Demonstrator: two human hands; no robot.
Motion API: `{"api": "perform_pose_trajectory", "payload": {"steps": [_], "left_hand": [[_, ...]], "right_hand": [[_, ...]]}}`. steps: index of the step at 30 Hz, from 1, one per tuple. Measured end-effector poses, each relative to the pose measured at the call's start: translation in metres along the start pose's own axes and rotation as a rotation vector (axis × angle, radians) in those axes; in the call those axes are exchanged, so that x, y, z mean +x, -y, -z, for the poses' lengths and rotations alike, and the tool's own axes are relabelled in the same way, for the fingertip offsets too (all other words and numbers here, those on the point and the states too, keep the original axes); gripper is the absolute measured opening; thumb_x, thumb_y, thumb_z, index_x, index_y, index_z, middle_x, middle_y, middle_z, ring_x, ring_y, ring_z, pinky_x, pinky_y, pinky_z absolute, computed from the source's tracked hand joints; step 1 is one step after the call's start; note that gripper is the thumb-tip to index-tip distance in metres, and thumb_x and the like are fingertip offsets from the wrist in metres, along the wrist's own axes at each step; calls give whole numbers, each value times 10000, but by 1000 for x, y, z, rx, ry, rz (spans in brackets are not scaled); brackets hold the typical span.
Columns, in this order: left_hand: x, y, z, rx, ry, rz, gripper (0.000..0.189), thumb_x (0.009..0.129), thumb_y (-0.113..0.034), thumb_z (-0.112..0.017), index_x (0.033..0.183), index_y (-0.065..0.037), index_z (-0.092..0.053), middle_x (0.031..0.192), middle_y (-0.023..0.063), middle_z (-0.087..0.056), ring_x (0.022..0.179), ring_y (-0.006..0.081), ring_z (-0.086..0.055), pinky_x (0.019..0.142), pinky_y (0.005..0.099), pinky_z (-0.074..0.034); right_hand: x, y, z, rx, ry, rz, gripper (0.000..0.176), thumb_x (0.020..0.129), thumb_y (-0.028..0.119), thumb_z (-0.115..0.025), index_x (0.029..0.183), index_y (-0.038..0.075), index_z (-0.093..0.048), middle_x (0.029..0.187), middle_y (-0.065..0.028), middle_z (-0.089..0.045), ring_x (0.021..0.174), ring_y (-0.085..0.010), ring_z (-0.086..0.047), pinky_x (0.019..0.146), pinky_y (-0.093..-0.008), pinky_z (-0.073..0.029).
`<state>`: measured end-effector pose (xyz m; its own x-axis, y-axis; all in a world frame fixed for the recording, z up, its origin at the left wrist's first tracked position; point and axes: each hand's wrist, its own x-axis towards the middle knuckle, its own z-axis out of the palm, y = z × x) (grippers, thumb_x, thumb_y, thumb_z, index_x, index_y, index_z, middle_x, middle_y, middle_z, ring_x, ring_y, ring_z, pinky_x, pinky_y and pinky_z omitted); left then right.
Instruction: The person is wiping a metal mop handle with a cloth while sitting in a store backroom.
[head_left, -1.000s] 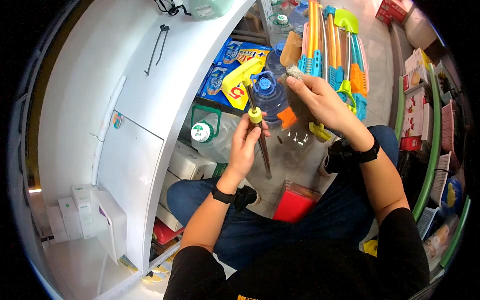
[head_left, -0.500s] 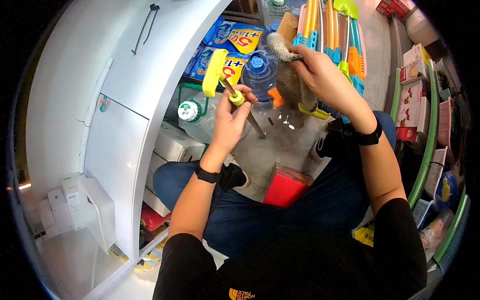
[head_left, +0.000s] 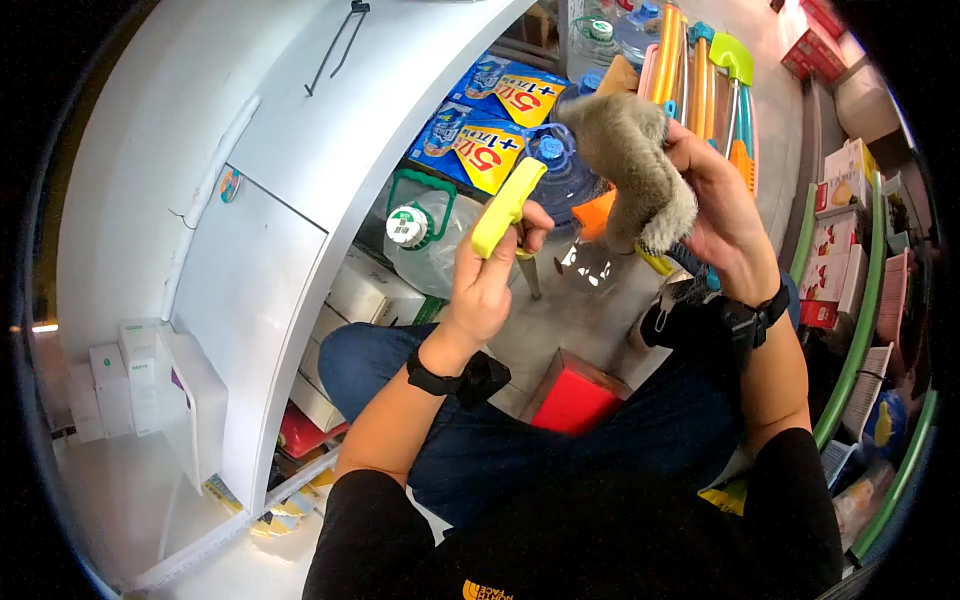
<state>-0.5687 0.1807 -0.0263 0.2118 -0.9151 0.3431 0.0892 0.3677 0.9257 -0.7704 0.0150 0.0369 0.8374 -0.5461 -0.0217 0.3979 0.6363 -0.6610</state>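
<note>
Fluffy cloth (head_left: 625, 165) was gripped by the right hand (head_left: 728, 210); the left hand (head_left: 488, 285) clasped a yellow-topped rod (head_left: 508, 210) near a capped bottle (head_left: 435, 255).

Yellow-handled rod (head_left: 508, 208): bright plastic handle, tilted, in the left hand (head_left: 482, 295); metal shaft ran down past the fingers, partly hidden. Grey fluffy cloth (head_left: 622, 150): thick pile, paler along one edge, bent and bunched, hung from the right hand (head_left: 722, 215), mostly toward the left hand's side, apart from the rod.

Cabinet (head_left: 275, 140) left, shelf (head_left: 868, 290) right, jug (head_left: 452, 246) beside cabinet, packs (head_left: 480, 145) behind jug, box (head_left: 578, 397) between legs (head_left: 655, 430)
</note>
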Motion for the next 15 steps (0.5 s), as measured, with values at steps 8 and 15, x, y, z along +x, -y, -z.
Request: {"api": "perform_pose_trajectory", "payload": {"steps": [8,15], "left_hand": [[-1,-7,-15,189,19,22,166,1047,-124,-485,958,-11,-570,900,66,-560,828,152,-532,768,292,-439],[-3,-3,-18,176,30,38,305,1088,-220,-504,1239,19,-616,1017,56,-681,932,130,-622,843,277,-490]], "right_hand": [[-10,-16,-23,70,57,78,441,971,-38,-524,1410,1,-516,1320,-144,-634,1156,-228,-672,1017,-376,-559],[-16,-28,-34,-371,-89,97,473,920,111,-760,1345,-8,-590,1170,-62,-707,1019,-106,-677,877,-257,-569]]}}
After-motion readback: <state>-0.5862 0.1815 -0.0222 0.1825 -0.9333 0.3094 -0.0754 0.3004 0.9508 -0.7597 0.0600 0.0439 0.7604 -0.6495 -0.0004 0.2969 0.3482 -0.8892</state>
